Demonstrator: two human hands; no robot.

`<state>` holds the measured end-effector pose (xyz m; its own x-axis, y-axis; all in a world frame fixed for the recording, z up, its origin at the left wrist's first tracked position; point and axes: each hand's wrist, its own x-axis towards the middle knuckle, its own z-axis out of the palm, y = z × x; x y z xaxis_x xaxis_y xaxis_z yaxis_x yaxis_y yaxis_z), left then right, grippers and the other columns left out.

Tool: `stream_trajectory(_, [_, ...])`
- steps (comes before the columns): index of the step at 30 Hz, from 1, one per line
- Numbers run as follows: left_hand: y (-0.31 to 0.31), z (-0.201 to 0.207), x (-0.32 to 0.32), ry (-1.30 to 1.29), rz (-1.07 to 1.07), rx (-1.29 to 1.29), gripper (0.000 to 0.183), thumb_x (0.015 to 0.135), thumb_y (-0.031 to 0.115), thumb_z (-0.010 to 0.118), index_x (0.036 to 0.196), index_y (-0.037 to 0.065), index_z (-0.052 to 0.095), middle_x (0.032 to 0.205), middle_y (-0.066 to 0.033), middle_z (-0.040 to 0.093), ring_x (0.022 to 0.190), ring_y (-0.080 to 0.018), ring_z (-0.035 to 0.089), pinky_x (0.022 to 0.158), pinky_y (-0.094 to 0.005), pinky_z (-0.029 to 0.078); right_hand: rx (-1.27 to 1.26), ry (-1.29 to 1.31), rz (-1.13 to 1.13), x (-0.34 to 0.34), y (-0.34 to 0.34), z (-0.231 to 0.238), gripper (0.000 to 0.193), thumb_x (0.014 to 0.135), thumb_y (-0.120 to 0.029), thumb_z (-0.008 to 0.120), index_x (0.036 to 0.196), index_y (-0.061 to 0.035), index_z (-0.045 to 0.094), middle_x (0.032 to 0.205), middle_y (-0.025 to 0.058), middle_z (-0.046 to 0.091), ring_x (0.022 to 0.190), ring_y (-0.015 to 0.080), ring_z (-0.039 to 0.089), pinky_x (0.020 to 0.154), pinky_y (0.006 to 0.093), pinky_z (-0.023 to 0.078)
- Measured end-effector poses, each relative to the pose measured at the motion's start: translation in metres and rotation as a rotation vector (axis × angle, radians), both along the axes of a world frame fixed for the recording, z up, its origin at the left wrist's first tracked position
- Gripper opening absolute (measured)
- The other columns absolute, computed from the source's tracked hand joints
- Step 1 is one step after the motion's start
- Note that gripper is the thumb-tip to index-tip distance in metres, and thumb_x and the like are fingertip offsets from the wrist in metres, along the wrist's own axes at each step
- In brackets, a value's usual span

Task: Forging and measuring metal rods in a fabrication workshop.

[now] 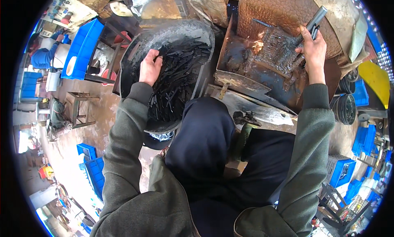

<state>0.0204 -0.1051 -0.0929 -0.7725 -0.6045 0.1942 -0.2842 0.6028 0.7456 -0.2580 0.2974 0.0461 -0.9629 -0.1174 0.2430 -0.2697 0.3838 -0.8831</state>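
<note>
1. Right hand (315, 50): its fingers (305, 33) are closed round a grey bar (318, 19), which slants with its upper end towards the right.
2. Left hand (150, 69): its fingers are curled over the near-left part of a heap of thin dark strips (180, 71); whether they grip one, I cannot tell.
3. The strips lie loosely in a grey tub (174, 31), pointing in many directions.
4. Right of the tub, below the right hand, is a grimy metal tray (230, 48) holding wet-looking dark material (283, 48).
5. A brown wrinkled sheet (271, 9) lies along the tray's far side.
6. The person's dark-trousered knees (207, 122) are just before the tub and tray.
7. Farther left are a blue bin (84, 46), a stool (78, 103) on the floor (102, 103) and another person in blue (43, 58).
8. Farther right are black buckets (344, 109) and blue crates (342, 172).
</note>
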Motion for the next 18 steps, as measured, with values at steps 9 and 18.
stream_trajectory(9, [0.024,-0.003,-0.010,-0.356,-0.103,-0.429,0.033,0.079,0.020,0.073,0.103,-0.001,0.066,0.097,-0.0204,0.068,0.091,-0.0329,0.068,0.081,-0.0398,0.053,-0.030,-0.012,-0.007,0.002,-0.003,0.000,0.033,0.094,-0.028,0.068,0.117,-0.0036,0.066,0.094,0.0028,0.071,0.056,0.0052,0.053,0.046,0.0240,0.052])
stream_trajectory(18, [-0.003,0.022,0.004,-0.339,-0.077,-0.258,0.030,0.077,0.020,0.075,0.100,0.001,0.069,0.094,-0.0129,0.072,0.087,-0.0314,0.069,0.084,-0.0382,0.053,0.018,-0.008,-0.019,0.001,-0.002,0.003,0.034,0.094,-0.029,0.069,0.116,-0.0034,0.066,0.092,0.0021,0.070,0.056,0.0055,0.053,0.046,0.0240,0.052])
